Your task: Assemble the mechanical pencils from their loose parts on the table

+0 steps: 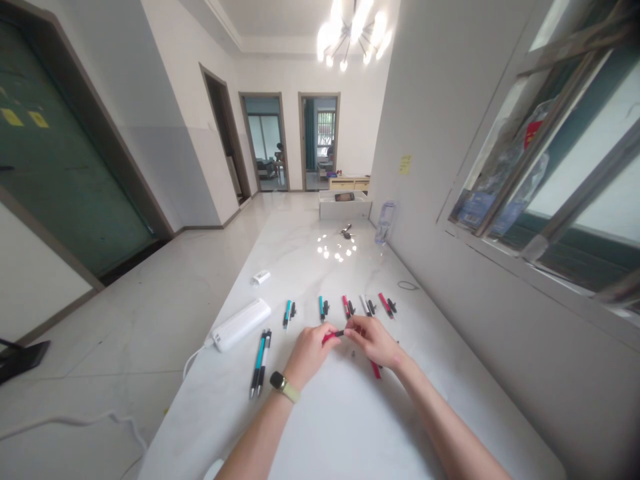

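While the left hand [311,352] pinches a red pen [331,336], the right hand [373,341] seemingly pinches its tip.

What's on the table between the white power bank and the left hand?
In the head view, two pens, blue and black, lie side by side between the power bank and the left hand, which pinches a red pen.

A red pen [333,335] with a black tip; white marbled table [320,413]; blue and black pens [261,363].
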Motion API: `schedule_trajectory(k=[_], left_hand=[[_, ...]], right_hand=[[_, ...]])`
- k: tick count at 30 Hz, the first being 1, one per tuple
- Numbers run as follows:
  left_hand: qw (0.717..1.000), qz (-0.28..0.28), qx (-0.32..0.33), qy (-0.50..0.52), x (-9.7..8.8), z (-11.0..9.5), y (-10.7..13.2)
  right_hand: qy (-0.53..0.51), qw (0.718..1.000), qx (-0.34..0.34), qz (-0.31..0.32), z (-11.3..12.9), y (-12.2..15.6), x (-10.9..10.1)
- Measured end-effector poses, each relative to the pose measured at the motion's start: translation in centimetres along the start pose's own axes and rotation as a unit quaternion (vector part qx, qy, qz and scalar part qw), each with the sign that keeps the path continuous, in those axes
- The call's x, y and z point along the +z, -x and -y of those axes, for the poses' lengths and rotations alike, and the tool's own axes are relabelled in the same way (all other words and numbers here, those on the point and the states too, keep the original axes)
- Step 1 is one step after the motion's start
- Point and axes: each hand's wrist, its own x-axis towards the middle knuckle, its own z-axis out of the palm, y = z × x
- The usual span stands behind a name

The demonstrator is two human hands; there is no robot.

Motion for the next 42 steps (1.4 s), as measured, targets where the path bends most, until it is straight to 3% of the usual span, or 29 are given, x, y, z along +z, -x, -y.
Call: schedule_trajectory(k=[5,11,17,23,30,35,42], left_hand=[[1.000,0.002,0.002,0.000,0.2,0.2,-0.1],[1.000,0.000,0.003,0.002,0.1,0.3,-0.1],[1.000,0.000,-0.001,0.000,0.1,0.2,-0.1],[1.000,0.004,0.004,0.011,-0.1,0.1,0.0],[1.000,0.013,-0.004,0.022,0.3,0.6,0.1],[0.999,0.006,0.001,0.035,-0.1,0.1,0.0],[0.998,0.025,0.013,-0.048,-0.8,0.1,-0.2]], right_hand=[[0.020,0.999,0.033,0.006,-0.1,0.0,0.2],[-0.011,1.000,-0.006,0.004,0.1,0.0,-0.2],[0.031,0.999,0.022,0.016,-0.1,-0.1,0.3],[0.022,0.999,-0.029,0.014,0.0,0.0,0.0],[0.067,0.997,-0.002,0.046,-0.2,0.0,0.1],[0.047,0.998,-0.023,0.020,-0.4,-0.1,0.2],[0.064,0.996,-0.048,-0.046,-1.1,-0.2,0.4]])
